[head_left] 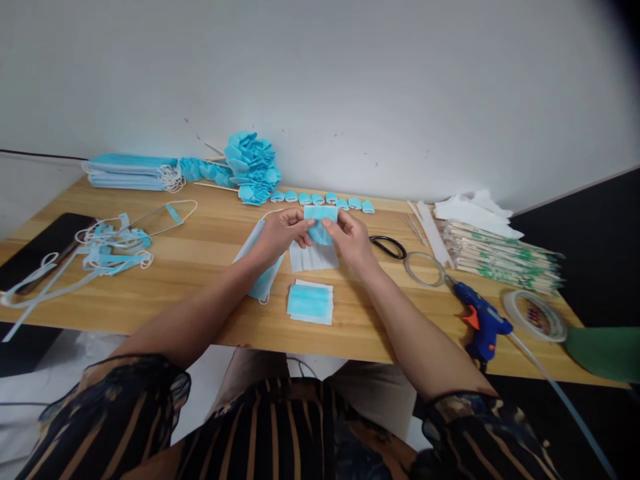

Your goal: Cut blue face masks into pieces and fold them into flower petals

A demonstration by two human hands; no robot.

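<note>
Both my hands hold a small blue piece of mask fabric [321,220] above the wooden table [200,293]. My left hand [283,233] pinches its left side, fingers closed on it. My right hand [353,239] pinches the right side. Beneath the hands lies a white fabric piece [314,259], and a blue face mask [260,280] lies under my left wrist. A small stack of cut blue and white squares [311,303] sits nearer the table's front edge. A row of small rolled blue pieces [325,199] lies just beyond my hands.
A blue fabric flower bunch on sticks [250,167] and a stack of masks [130,172] lie at the back left. Cut ear loops and strips [107,243] lie left, by a dark phone [45,247]. Right: scissors [389,247], tape rolls [424,269], glue gun [481,320], chopstick packets [500,257].
</note>
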